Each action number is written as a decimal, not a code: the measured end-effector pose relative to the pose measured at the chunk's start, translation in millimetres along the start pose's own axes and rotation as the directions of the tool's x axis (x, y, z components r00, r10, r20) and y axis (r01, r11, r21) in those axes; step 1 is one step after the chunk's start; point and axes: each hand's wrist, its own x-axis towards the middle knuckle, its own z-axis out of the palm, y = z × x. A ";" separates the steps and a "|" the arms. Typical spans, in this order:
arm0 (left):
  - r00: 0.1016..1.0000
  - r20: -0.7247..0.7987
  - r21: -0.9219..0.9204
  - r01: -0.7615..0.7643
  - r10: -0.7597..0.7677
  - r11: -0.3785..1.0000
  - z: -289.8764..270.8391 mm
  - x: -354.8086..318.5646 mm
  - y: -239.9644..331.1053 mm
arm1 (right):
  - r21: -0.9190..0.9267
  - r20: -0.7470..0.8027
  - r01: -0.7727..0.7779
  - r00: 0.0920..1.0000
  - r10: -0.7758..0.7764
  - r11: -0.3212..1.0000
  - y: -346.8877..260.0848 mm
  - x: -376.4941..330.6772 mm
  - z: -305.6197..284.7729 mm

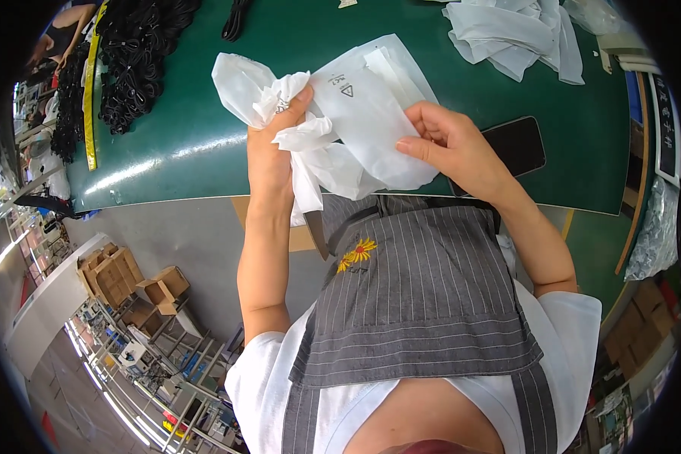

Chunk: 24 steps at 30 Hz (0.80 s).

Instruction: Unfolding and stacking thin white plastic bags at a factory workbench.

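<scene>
My left hand (274, 147) is closed around several crumpled white plastic bags (242, 83), bunched in its grip above the table's near edge. With thumb and fingers my right hand (450, 147) pinches the side of a flat, translucent white plastic bag (378, 136). That bag spreads between my two hands, and a white paper-like piece (392, 76) shows at its top. Part of the bunch hangs below my left hand. What lies inside the left fist is hidden.
The table has a green top (197, 98). Coiled black cables (136, 60) lie far left beside a yellow tape strip (91, 98). A black phone (516, 145) rests right of my right hand. More white bags (511, 34) are piled far right. Cardboard boxes (113, 272) stand lower left.
</scene>
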 end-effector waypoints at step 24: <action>0.974 0.226 -0.244 0.027 0.029 0.969 -22.1 -16.9 19.2 | -0.805 -0.218 0.123 0.848 -0.483 0.580 -37.5 -4.6 3.1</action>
